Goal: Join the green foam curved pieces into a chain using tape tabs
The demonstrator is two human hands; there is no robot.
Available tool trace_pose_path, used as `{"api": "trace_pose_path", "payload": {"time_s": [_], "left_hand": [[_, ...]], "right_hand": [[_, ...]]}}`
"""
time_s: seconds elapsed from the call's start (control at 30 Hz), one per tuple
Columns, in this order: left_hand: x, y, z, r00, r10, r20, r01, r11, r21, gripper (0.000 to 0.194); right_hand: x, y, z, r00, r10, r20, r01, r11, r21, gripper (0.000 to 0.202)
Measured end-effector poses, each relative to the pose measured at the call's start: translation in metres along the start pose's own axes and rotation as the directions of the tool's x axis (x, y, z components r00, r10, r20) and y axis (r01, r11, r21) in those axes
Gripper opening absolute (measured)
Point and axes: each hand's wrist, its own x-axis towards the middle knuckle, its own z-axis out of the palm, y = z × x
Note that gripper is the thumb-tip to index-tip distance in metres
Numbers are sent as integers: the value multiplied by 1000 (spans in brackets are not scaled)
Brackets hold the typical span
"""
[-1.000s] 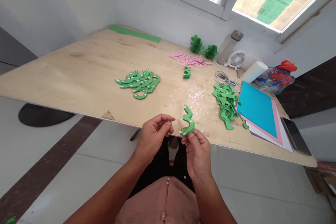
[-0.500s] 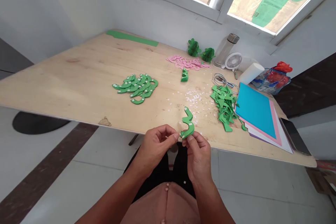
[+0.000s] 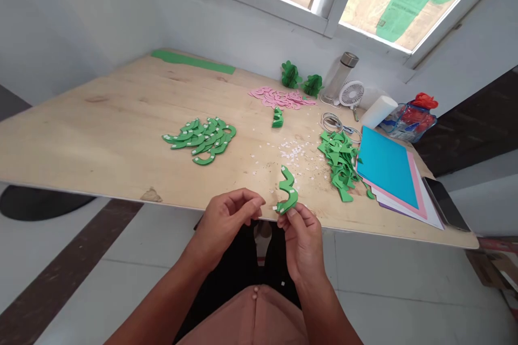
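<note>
My right hand (image 3: 301, 229) pinches the lower end of a wavy green cutout (image 3: 288, 190) over the table's front edge. Small white squares dot the cutout, and one sticks out at its lower left tip. To the left, my left hand (image 3: 229, 218) is apart from the cutout, its thumb and index finger nearly together; whether something tiny is between them is too small to tell. A pile of similar green cutouts (image 3: 208, 137) with white squares lies to the left. A small green stack (image 3: 277, 117) stands beyond the hands.
White bits (image 3: 294, 150) are scattered mid-table, beside green scraps (image 3: 340, 161). Pink cutouts (image 3: 279, 98), a bottle (image 3: 341, 75), a fan (image 3: 351, 94), a white roll (image 3: 379, 112), coloured sheets (image 3: 388, 167) and a phone (image 3: 445, 202) are farther back or right.
My left hand has pulled away to the left from the green cutout's lower tip, where a white square now shows. My right hand still holds the cutout. The view has shifted slightly.
</note>
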Motion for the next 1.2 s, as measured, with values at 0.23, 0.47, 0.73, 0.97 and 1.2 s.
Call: {"api": "trace_pose_path", "payload": {"time_s": [0.23,0.47,0.73,0.97,1.2], "left_hand": [[-4,1,12,993,-82,91,91,990,-110,18],[-4,-5,10,997,-64,40,68,993,-95,19],[16,-15,-1,969,230,-88,-171,886,431,17],[2,-4,6,1000,31,-1,-31,997,67,15],[-1,0,9,990,-65,128,81,990,-118,15]], "right_hand": [[-1,3,-1,999,-38,9,39,993,-108,9],[-1,2,-3,998,-48,-31,45,995,-86,10],[2,0,-2,999,33,-14,-32,997,65,12],[2,0,-3,999,33,16,-34,997,76,10],[-2,-2,0,998,13,57,-13,1000,-4,9]]}}
